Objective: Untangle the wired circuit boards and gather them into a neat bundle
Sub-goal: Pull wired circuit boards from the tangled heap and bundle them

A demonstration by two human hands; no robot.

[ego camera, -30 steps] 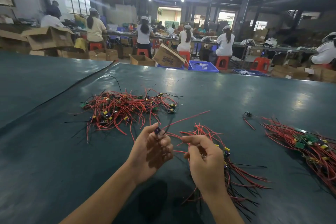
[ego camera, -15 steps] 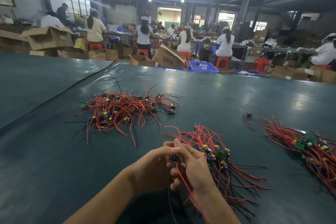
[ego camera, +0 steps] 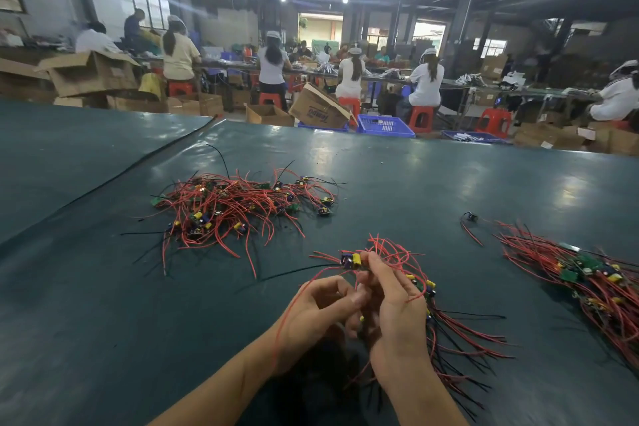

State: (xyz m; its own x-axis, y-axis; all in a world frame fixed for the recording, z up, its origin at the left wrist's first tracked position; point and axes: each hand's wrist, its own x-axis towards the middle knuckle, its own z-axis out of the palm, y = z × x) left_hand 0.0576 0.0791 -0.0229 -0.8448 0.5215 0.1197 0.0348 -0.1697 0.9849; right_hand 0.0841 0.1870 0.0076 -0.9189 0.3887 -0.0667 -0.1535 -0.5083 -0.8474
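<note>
The right hand (ego camera: 390,297) is pinching a circuit board (ego camera: 352,260) and the left hand (ego camera: 320,308) is curling round a red wire (ego camera: 304,284), both over a partly gathered bundle (ego camera: 460,339) on the bench (ego camera: 103,322), while a tangled pile (ego camera: 238,207) ahead is awaiting sorting, apparently leaving much undone.

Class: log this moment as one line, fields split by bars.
stage: untangling | right grip: pinches circuit board | left grip: curled beside it, hold unclear | bundle: below right grip | tangled pile: far left
</note>
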